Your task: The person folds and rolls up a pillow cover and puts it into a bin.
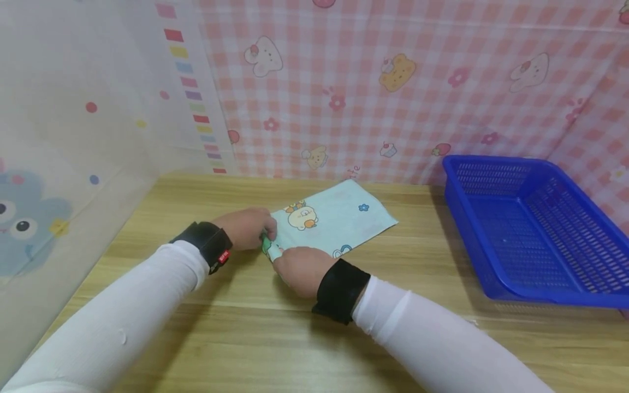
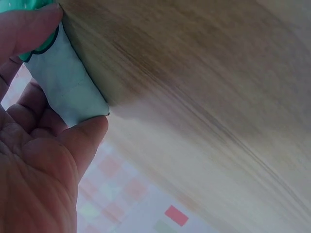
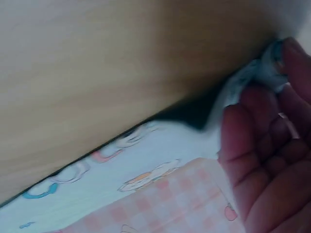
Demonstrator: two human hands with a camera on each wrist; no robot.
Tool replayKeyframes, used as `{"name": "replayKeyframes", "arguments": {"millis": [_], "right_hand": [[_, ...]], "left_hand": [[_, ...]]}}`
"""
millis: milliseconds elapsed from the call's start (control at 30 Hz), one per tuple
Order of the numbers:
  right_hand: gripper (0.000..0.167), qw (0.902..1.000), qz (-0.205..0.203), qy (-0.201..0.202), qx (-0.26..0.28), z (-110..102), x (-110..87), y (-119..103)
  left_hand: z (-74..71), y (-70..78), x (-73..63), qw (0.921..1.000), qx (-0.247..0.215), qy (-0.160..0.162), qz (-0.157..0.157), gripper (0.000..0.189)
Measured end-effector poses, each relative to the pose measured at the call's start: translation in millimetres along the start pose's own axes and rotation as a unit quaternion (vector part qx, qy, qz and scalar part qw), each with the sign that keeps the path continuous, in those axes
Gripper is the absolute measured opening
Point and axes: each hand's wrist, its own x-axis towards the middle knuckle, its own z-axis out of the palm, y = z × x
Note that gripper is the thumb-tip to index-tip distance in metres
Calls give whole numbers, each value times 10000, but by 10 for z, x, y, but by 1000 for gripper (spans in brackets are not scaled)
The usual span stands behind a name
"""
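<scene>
A light blue cloth (image 1: 339,215) printed with a cartoon animal, flowers and rainbows lies slantwise on the wooden table. Its near-left edge is curled into a narrow roll, which shows green and pale blue. My left hand (image 1: 249,228) pinches the far end of this roll (image 2: 70,85); in the left wrist view the thumb and fingers are bent around it. With bent fingers, my right hand (image 1: 303,268) holds the roll's near end, close beside the left hand. The right wrist view shows the cloth's dark underside (image 3: 194,111) where the edge lifts next to the fingers.
A blue plastic basket (image 1: 472,240) with perforated walls stands on the table (image 1: 236,338) at the right. Behind the table hangs a pink checked curtain (image 1: 344,76) with cartoon prints. A pale sheet (image 1: 118,65) covers the left side.
</scene>
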Motion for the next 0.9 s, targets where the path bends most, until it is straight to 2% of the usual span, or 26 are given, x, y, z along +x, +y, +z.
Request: {"name": "replayKeyframes", "arguments": {"millis": [133, 233, 400, 567, 733, 833, 900], "right_hand": [[14, 9998, 96, -109, 96, -32, 18, -30], [16, 9999, 49, -163, -26, -38, 27, -24], [13, 9995, -111, -46, -277, -23, 33, -2], [12, 9993, -5, 61, -360, 2, 48, 41], [20, 9989, 301, 34, 370, 16, 99, 73], [24, 9926, 700, 99, 986, 46, 139, 85], [18, 9864, 931, 117, 1350, 55, 153, 85]], "left_hand": [[1, 5, -21, 10000, 35, 13, -5, 25], [4, 12, -29, 10000, 73, 31, -15, 24], [8, 13, -39, 10000, 8, 8, -71, 26], [9, -2, -27, 10000, 40, -37, -48, 30], [-18, -15, -13, 10000, 22, -28, -92, 29], [-37, -31, -12, 9999, 10, -63, -118, 30], [-44, -56, -5, 9997, -103, -108, -206, 31]]}}
